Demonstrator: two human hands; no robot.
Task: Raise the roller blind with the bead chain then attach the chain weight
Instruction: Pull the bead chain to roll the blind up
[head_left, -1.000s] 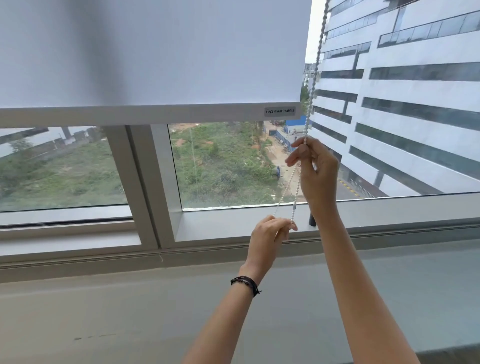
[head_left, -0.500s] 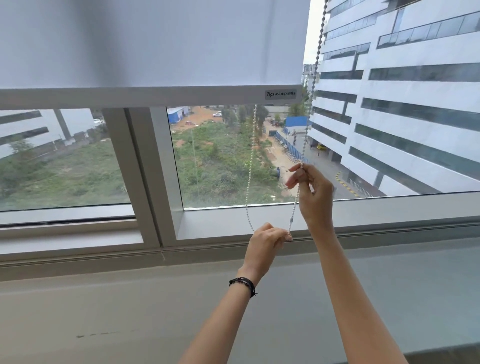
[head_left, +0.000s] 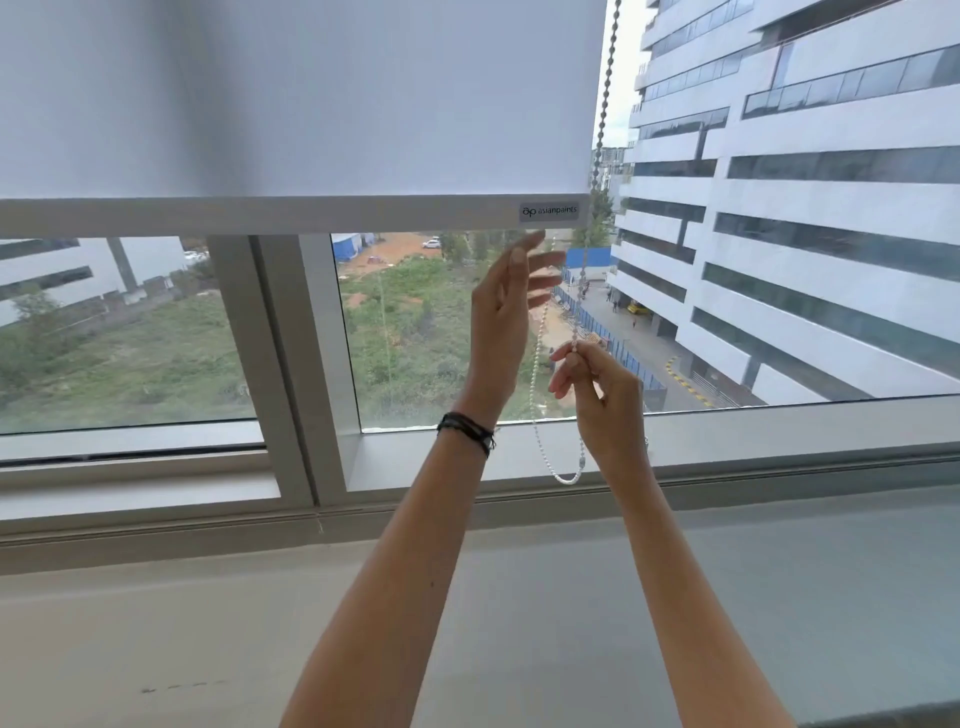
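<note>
A white roller blind (head_left: 296, 98) covers the top of the window; its grey bottom bar (head_left: 291, 214) carries a small label at the right end. The white bead chain (head_left: 602, 104) hangs down past the blind's right edge and loops low near the sill (head_left: 563, 478). My right hand (head_left: 602, 395) pinches the right strand between thumb and fingers. My left hand (head_left: 511, 312) is raised just below the bar, fingers spread, beside the left strand (head_left: 537, 364) and holding nothing. A clear connector sits on the chain near the loop's bottom (head_left: 582, 460).
The grey window frame has an upright post (head_left: 280, 364) left of my arms. A wide pale sill (head_left: 156, 623) runs below. A white building (head_left: 805, 208) and green ground show through the glass.
My left hand let go of the chain's lower loop and rose to just under the bar. My right hand pulled its strand down. The blind's bottom bar moved higher against the window frame.
</note>
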